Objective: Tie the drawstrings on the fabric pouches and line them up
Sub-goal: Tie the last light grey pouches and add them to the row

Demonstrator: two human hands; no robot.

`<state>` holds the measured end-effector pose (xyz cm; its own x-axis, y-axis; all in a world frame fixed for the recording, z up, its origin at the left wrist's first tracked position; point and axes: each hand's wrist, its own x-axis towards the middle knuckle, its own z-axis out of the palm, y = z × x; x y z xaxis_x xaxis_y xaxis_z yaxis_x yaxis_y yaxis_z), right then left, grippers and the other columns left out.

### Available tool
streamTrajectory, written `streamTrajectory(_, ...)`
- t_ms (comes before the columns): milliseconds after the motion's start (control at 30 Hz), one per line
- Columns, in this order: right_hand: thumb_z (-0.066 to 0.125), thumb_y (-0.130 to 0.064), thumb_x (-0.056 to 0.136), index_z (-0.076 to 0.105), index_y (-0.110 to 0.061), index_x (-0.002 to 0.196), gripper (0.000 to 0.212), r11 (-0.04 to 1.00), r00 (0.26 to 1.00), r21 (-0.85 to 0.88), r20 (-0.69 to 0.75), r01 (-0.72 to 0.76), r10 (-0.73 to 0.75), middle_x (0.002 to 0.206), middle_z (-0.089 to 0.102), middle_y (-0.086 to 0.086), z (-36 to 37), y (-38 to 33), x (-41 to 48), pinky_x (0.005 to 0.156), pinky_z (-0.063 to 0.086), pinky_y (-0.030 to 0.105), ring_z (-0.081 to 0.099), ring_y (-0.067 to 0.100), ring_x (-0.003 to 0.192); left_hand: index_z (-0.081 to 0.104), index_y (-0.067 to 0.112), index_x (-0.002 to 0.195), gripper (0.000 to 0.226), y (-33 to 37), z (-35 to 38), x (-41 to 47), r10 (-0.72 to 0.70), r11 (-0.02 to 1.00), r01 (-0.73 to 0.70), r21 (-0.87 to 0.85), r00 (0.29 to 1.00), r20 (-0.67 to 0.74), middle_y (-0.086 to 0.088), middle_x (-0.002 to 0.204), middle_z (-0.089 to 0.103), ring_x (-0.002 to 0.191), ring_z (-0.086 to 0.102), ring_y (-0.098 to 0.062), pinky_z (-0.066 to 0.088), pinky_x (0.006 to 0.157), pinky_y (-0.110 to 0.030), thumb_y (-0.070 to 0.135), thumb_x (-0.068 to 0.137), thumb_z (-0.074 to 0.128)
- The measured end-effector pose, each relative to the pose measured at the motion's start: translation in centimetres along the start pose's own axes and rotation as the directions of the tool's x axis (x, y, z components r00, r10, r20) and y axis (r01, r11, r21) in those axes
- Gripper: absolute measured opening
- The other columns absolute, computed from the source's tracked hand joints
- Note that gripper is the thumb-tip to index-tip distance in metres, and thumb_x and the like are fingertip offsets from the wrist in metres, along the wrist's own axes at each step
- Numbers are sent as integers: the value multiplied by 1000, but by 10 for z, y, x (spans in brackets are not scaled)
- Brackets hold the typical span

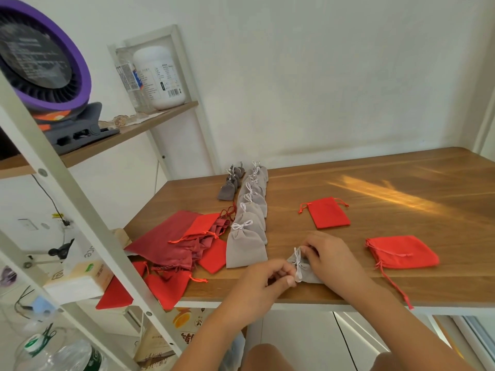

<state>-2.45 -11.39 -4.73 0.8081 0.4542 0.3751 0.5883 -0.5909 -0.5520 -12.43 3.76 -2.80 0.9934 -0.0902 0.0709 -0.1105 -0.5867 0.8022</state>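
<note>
Just right of the near end of the row of tied grey pouches (pixel 250 210), the small grey pouch (pixel 310 274) lies crosswise, neck toward that row, with the left hand (pixel 257 279) and right hand (pixel 330 253) each pinching its white drawstring (pixel 297 261).

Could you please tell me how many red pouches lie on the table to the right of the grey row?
2. The far red pouch lies beyond the right hand; the near red pouch lies to that hand's right, nearer the viewer. Nothing there seems to hide another.
</note>
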Motion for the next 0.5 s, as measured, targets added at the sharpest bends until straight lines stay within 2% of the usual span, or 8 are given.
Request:
streamTrajectory(100, 57, -9, 91, 64, -5, 78, 15, 999, 1000, 34, 6, -10, 10, 78, 57, 3, 0, 2, 1, 66, 35, 26, 53, 18, 75, 68, 28, 98, 25, -2, -5, -2, 16, 996, -9, 92, 997, -79, 15, 93, 67, 89, 59, 4, 43, 78, -8, 6, 91, 59)
streamTrajectory(200, 57, -9, 92, 64, -4, 79, 16, 998, 1000, 55, 7, -4, 4, 79, 58, 4, -1, 0, 0, 67, 36, 27, 53, 19, 75, 63, 30, 110, 31, -2, -8, 1, 124, 968, -71, 242, 969, -215, 21, 100, 58, 95, 53, 5, 39, 79, -5, 9, 87, 66)
streamTrajectory(300, 56, -10, 93, 65, -4, 80, 16, 998, 1000, 59, 15, 4, -5, 78, 56, 3, -2, 0, 1, 66, 35, 26, 52, 18, 75, 59, 35, 120, 36, -3, -8, 9, 199, 937, -144, 319, 969, -145, 24, 115, 50, 109, 45, 8, 33, 90, -3, 21, 88, 67)
streamTrajectory(400, 57, -10, 92, 66, -5, 81, 15, 997, 1000, 76, 10, 12, -13, 79, 56, 1, -3, 0, 0, 66, 34, 25, 52, 16, 75, 61, 35, 123, 37, -9, -4, 19, 220, 911, -191, 366, 975, -38, 21, 115, 53, 109, 48, 4, 36, 94, -10, 29, 87, 67)
streamTrajectory(500, 56, -11, 93, 66, -5, 84, 15, 997, 1000, 72, 19, 3, -4, 81, 57, 1, -3, 0, -1, 67, 37, 25, 54, 17, 77, 71, 27, 115, 29, -11, -1, 24, 163, 967, -146, 208, 985, -62, 16, 104, 62, 98, 57, -1, 42, 87, -15, 26, 86, 69)
